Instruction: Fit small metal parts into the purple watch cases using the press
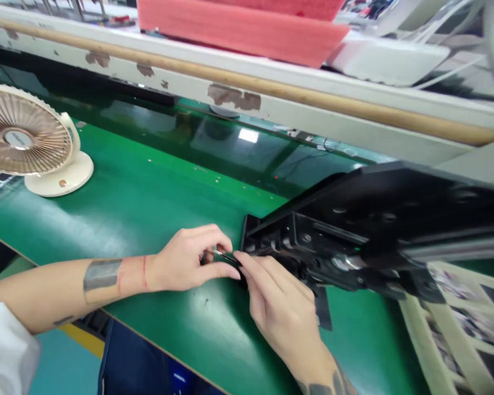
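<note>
Head view, and there they were: the left hand (185, 260) and the right hand (278, 307) came together, close enough to touch, both pinched on a slim metal strip (224, 255) at the edge of a black metal bracket assembly (313, 236), which sat on the green bench mat (119, 219). A desk fan (24, 137) stood well off to the left. Tight spot! With so little finger room, one slip could have flicked that strip loose, and a nudge to the bulky assembly could have nipped those fingers.
</note>
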`<state>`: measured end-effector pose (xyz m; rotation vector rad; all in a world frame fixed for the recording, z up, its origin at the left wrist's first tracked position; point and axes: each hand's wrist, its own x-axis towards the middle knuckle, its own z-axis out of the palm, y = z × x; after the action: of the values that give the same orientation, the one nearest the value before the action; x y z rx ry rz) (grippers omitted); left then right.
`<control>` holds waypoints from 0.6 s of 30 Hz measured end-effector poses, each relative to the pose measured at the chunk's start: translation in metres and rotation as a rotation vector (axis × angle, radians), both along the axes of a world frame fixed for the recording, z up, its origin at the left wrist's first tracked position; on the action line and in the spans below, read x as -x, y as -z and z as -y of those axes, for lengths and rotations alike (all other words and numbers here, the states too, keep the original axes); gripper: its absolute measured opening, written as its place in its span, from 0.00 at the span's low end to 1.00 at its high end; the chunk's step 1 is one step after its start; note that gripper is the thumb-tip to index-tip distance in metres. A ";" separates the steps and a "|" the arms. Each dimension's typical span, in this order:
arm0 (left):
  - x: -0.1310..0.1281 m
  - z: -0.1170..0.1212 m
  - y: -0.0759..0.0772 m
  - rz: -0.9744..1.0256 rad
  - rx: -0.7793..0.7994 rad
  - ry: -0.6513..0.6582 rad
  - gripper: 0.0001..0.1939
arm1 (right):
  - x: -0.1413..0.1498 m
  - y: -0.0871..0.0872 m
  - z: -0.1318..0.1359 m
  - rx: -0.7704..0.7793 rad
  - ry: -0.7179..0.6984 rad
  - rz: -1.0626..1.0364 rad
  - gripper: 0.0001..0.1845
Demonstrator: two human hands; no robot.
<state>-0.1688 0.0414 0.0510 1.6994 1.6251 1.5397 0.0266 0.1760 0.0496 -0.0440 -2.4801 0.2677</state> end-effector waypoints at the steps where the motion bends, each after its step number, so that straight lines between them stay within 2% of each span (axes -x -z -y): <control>1: 0.000 0.001 0.000 0.017 -0.002 0.006 0.09 | 0.000 0.000 0.001 0.001 0.000 0.009 0.19; 3: 0.001 0.001 -0.001 0.029 0.003 0.000 0.09 | 0.001 -0.001 0.004 0.037 0.007 0.032 0.18; 5: 0.001 0.002 -0.002 0.051 0.025 -0.021 0.16 | 0.001 -0.002 0.007 0.075 0.021 0.036 0.16; 7: 0.001 0.002 -0.003 0.118 0.067 -0.027 0.17 | 0.001 -0.003 0.009 0.082 0.037 0.017 0.13; 10: -0.003 0.002 -0.002 0.321 0.138 0.026 0.10 | 0.001 -0.003 0.011 0.106 0.055 -0.020 0.12; 12: -0.005 0.001 0.000 0.501 0.185 0.072 0.10 | 0.001 -0.003 0.012 0.172 0.052 -0.003 0.11; 15: -0.006 0.000 0.001 0.735 0.261 0.134 0.14 | 0.002 -0.004 0.018 0.412 0.027 0.047 0.08; 18: -0.006 -0.002 -0.002 0.834 0.305 0.164 0.18 | 0.006 -0.004 0.027 0.805 -0.018 0.082 0.08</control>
<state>-0.1632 0.0433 0.0526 0.8186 1.1541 1.5160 0.0211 0.1488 0.0538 -0.3705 -2.2889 1.2676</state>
